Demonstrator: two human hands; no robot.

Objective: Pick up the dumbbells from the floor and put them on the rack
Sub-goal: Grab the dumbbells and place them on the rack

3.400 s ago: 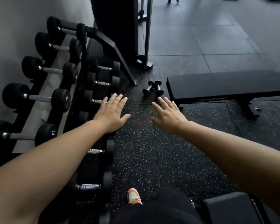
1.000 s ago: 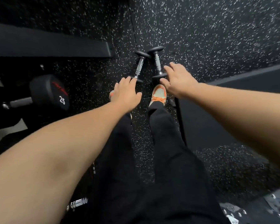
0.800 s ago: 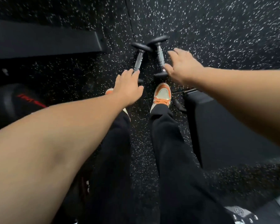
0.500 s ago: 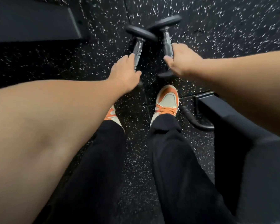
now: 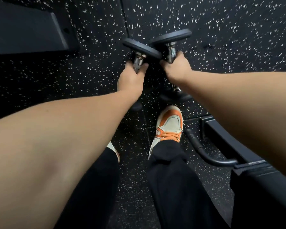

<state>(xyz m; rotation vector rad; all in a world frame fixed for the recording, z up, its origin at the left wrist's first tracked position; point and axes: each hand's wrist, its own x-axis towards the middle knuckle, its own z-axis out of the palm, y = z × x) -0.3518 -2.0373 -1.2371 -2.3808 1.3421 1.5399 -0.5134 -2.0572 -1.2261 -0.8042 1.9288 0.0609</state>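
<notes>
Two small black dumbbells with metal handles lie side by side on the speckled rubber floor just ahead of my feet. My left hand point(image 5: 130, 78) is closed around the handle of the left dumbbell point(image 5: 141, 48). My right hand point(image 5: 177, 68) is wrapped around the handle of the right dumbbell point(image 5: 171, 38). The near ends of both dumbbells are mostly hidden under my hands and wrists. The rack is out of view.
A black bench point(image 5: 254, 156) with a curved metal handle point(image 5: 205, 152) stands at the right, close to my right foot. A dark padded slab point(image 5: 26, 30) lies at the upper left. My orange and white shoe point(image 5: 170, 124) stands just behind the dumbbells.
I have bent down toward the floor. Both hands have reached the dumbbells and closed around their handles; half a second ago the left hand's fingers were only touching its handle.
</notes>
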